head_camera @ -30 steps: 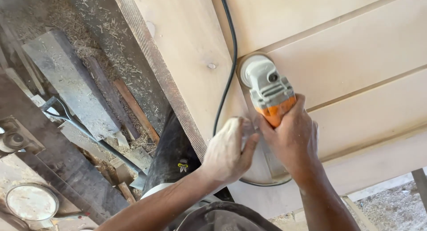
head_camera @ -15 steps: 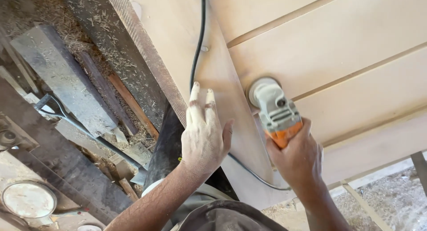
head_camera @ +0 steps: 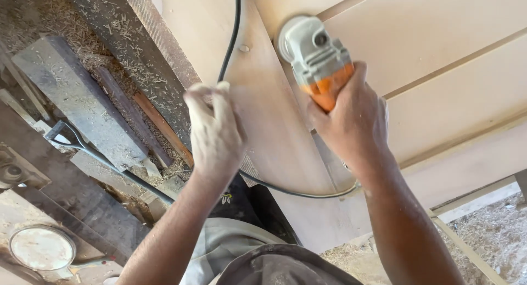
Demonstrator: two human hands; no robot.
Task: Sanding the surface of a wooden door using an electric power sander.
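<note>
The right hand (head_camera: 351,120) is gripping the orange grinder (head_camera: 317,57) on the pale wooden panel (head_camera: 439,71); the left hand (head_camera: 214,128), loosely curled, is hovering near the black cord (head_camera: 230,38), which could be snagging.

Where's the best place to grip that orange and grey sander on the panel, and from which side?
Grip the sander by its narrow orange rear body, coming from behind along its length, as the right hand does now. The grey head carries the disc flat on the wooden panel, so keep fingers off that end. The black cord loops away to the left near the left hand, so a rear approach stays free of it.
</note>
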